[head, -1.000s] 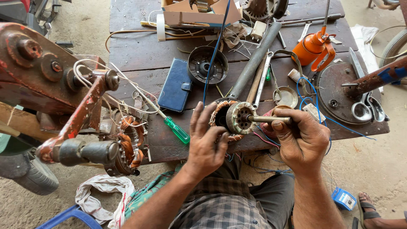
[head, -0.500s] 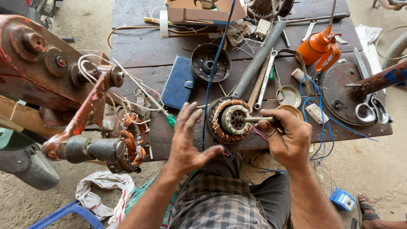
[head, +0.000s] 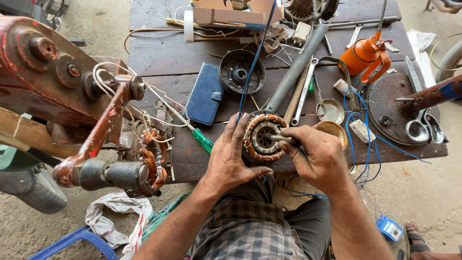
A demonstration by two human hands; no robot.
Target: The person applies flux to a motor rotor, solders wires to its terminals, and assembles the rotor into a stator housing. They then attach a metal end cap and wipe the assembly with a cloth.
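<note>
A round motor stator (head: 262, 137) with copper coils around its rim stands on edge at the near side of the dark wooden table (head: 183, 82). My left hand (head: 231, 156) cups its left side, fingers spread against the coils. My right hand (head: 315, 154) pinches the metal shaft that sticks out of the stator's centre. A blue wire (head: 252, 62) runs from the far side of the table down to the stator.
On the table lie a blue wallet case (head: 204, 98), a round black motor cover (head: 240, 72), a grey pipe (head: 296, 65), a spanner (head: 303, 94), an orange oil can (head: 365, 55), scissors (head: 418, 123) and a green-handled screwdriver (head: 195, 135). A rusty red winding machine (head: 57, 91) stands at left.
The stator has been turned so its coiled face looks up at me and has shifted slightly left. My left hand moved from gripping its rim to cupping its side.
</note>
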